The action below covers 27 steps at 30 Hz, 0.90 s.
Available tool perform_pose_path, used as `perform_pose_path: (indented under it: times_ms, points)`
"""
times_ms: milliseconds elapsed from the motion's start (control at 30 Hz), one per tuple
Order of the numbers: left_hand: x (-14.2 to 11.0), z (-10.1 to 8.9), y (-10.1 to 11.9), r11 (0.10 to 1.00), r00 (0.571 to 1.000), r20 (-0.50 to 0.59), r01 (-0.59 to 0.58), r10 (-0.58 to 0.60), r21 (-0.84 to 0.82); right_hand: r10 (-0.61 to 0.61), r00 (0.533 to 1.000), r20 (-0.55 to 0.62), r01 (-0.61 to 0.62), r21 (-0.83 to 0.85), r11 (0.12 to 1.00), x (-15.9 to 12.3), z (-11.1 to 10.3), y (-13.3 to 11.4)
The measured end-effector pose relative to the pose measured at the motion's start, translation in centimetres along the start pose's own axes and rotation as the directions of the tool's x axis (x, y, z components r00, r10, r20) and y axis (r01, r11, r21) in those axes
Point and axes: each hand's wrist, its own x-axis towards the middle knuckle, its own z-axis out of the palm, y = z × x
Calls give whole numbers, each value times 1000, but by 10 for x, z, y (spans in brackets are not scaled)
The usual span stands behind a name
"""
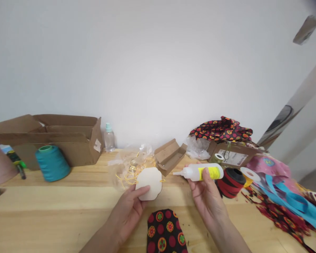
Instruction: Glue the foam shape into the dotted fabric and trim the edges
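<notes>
In my left hand (130, 209) is a flat cream-white piece with a scalloped outline (149, 181), the thumb pressed on its face. Small loops of yellow cord stick out at its sides. My right hand (206, 198) grips a clear glue bottle (193, 172) with a yellow label, held sideways, its thin nozzle pointing left toward the white piece but apart from it. Below, between my hands, a dark fabric piece with red dots and flowers (166, 232) lies on the wooden table (100, 203).
Behind my left hand are yellow cords in a plastic bag (129, 168) and an open small carton (171, 156). A large cardboard box (68, 147), teal thread cone (52, 163) and spray bottle (109, 138) stand left. Red-black ribbon roll (231, 182) and blue ribbon (297, 202) are right.
</notes>
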Motion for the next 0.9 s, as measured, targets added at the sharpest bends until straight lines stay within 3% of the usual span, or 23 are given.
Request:
perform_pose_path:
  times_ms: [200,300,400,533,700,900]
  points:
    - [-3,4,0,995,996,63,-60,55,83,-87,986,140,119,-235,965,-3,3,-5]
    - [-3,3,-1,985,992,115,-75,57,153,-144,965,221,239,-505,830,-4,10,-10]
    - [-3,0,-3,973,991,125,-79,53,216,-181,938,294,333,-636,696,-7,17,-12]
    - [-3,-2,-4,963,994,86,-84,64,256,-216,924,315,372,-619,692,-12,15,-9]
    - [-1,-1,-5,956,999,27,-53,47,288,-305,925,225,379,-593,711,-14,2,-5]
    - [0,1,-4,954,999,19,-54,51,295,-227,939,260,340,-596,727,-16,2,-6]
